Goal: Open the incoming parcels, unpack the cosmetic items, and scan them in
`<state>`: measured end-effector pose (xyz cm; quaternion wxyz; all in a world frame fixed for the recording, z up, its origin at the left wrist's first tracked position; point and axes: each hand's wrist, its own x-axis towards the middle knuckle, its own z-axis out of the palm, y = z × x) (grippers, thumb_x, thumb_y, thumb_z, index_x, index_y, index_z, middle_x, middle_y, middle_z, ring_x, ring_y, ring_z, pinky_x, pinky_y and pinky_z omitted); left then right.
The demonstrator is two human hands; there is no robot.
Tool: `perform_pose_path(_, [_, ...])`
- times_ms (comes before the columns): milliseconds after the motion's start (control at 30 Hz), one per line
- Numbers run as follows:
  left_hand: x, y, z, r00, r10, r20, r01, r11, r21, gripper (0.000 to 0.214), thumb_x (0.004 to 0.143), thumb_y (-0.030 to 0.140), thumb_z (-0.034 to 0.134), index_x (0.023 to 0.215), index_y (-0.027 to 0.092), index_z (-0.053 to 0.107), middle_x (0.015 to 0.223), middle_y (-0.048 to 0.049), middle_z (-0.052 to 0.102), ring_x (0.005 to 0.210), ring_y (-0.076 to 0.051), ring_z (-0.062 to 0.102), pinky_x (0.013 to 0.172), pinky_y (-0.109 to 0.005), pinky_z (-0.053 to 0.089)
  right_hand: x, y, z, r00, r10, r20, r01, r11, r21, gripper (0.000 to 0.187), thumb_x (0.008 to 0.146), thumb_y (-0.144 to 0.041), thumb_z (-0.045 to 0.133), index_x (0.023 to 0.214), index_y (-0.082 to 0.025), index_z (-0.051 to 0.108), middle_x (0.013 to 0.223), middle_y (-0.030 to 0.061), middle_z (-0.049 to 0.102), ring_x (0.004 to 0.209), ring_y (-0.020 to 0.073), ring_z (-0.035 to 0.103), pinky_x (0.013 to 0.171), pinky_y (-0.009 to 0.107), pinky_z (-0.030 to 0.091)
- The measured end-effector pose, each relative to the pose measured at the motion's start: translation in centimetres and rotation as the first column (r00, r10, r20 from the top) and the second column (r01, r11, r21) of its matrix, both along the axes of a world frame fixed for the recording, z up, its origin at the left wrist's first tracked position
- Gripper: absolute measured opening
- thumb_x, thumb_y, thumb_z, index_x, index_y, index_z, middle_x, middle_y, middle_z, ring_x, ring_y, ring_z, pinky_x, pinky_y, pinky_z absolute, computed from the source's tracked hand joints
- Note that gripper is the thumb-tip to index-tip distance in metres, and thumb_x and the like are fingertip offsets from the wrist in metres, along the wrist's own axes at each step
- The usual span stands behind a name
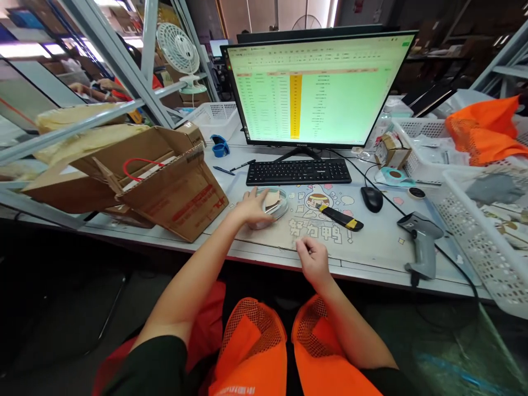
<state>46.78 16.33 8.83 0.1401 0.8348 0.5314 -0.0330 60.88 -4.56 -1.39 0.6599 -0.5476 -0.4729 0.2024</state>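
My left hand (252, 209) is closed around the left side of a roll of clear tape (282, 205), which lies on the printed desk mat in front of the keyboard. Part of the roll is hidden under my fingers. At the front edge of the mat my right hand (313, 261) rests in a loose fist, apart from the roll, and no object shows in it. Beyond the right hand lies a black and yellow utility knife (340, 216). The desk mat (379, 242) carries a cartoon figure and large outlined characters.
An open cardboard box (181, 198) leans at the left. Behind the mat are a keyboard (299, 172) and a monitor (325, 99). To the right lie a mouse (372, 198), a barcode scanner (424, 245) with its cable, and white baskets (466, 231). Two pens (224, 170) lie left of the keyboard.
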Motion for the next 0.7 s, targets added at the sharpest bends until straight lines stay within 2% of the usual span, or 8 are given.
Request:
perform_pose_path(67, [0.1,0.0,0.3,0.935,0.122,0.332,-0.101,0.992,-0.08,0.102,0.063,0.045,0.083,0.156,0.022,0.048,0.17,-0.0185,0.036,0.153,-0.045,0.039,0.12,-0.057,0.041,0.3,0.1,-0.5,1.0,0.008,0.01,-0.008,1.0,-0.014,0.03,0.096,-0.037,0.057,0.068,-0.024,0.055,0.062,-0.0023,0.054,0.06,0.0163,0.052,0.058,0.031,0.04])
perform_pose_path(167, [0.7,-1.1,0.7,0.51,0.409,0.757,-0.164,0.91,-0.381,0.073,0.078,0.048,0.066,0.143,0.017,0.056,0.142,-0.0163,0.065,0.125,-0.036,0.066,0.1,-0.048,0.059,0.0,0.3,-0.1,0.999,0.01,0.035,-0.011,1.0,0.024,0.02,0.095,-0.032,0.058,0.077,-0.024,0.061,0.072,0.0007,0.063,0.07,0.0189,0.06,0.067,0.033,0.047])
perform_pose_path(233, [1.0,-2.8,0.9,0.237,0.516,0.823,-0.128,0.857,-0.5,0.066,0.084,0.052,0.058,0.138,0.014,0.058,0.126,-0.0154,0.072,0.114,-0.034,0.07,0.091,-0.046,0.063,-0.2,0.7,0.6,0.998,0.034,0.045,-0.037,0.997,0.07,0.015,0.096,-0.03,0.057,0.085,-0.024,0.064,0.079,0.0024,0.067,0.077,0.0199,0.063,0.072,0.034,0.051])
perform_pose_path(267, [1.2,-3.9,0.8,0.166,0.532,0.83,-0.096,0.847,-0.523,0.066,0.087,0.055,0.054,0.138,0.014,0.058,0.123,-0.0158,0.073,0.114,-0.034,0.07,0.089,-0.046,0.064,-0.1,1.0,1.0,0.998,0.041,0.045,-0.045,0.995,0.092,0.013,0.097,-0.03,0.056,0.09,-0.024,0.066,0.084,0.0035,0.068,0.081,0.0205,0.064,0.074,0.035,0.053])
perform_pose_path(333, [1.4,-6.3,0.6,0.151,0.521,0.84,0.001,0.85,-0.527,0.074,0.092,0.067,0.04,0.144,0.017,0.055,0.129,-0.0164,0.071,0.116,-0.035,0.069,0.087,-0.05,0.063,0.5,1.6,1.7,0.999,0.02,0.039,-0.025,0.993,0.117,0.015,0.096,-0.03,0.057,0.104,-0.023,0.067,0.099,0.0071,0.071,0.094,0.0227,0.067,0.08,0.038,0.056])
perform_pose_path(500, [1.5,-10.7,-0.7,0.292,0.482,0.826,0.206,0.811,-0.547,0.094,0.089,0.088,0.02,0.154,0.027,0.05,0.145,-0.0161,0.064,0.133,-0.042,0.059,0.089,-0.064,0.059,2.5,1.3,2.3,0.99,0.047,0.131,-0.068,0.984,0.164,0.054,0.096,-0.036,0.061,0.148,-0.024,0.052,0.151,0.0157,0.056,0.14,0.0309,0.055,0.105,0.049,0.057])
perform_pose_path(600, [2.0,-11.4,-2.2,0.215,0.579,0.787,0.194,0.764,-0.615,0.074,0.095,0.074,0.04,0.144,0.022,0.061,0.145,-0.0138,0.066,0.135,-0.038,0.059,0.099,-0.059,0.059,3.2,0.3,2.1,0.989,-0.051,0.136,0.024,0.981,0.191,0.055,0.098,-0.035,0.063,0.15,-0.024,0.05,0.157,0.017,0.051,0.145,0.0307,0.053,0.105,0.048,0.058])
perform_pose_path(700, [2.4,-11.2,-3.6,0.027,0.662,0.749,0.111,0.743,-0.66,0.055,0.093,0.051,0.061,0.139,0.02,0.064,0.135,-0.0108,0.073,0.122,-0.031,0.069,0.096,-0.045,0.062,3.5,-0.2,1.6,0.975,-0.152,0.16,0.124,0.977,0.176,0.04,0.099,-0.031,0.062,0.138,-0.023,0.057,0.149,0.0184,0.06,0.139,0.0298,0.059,0.103,0.047,0.06])
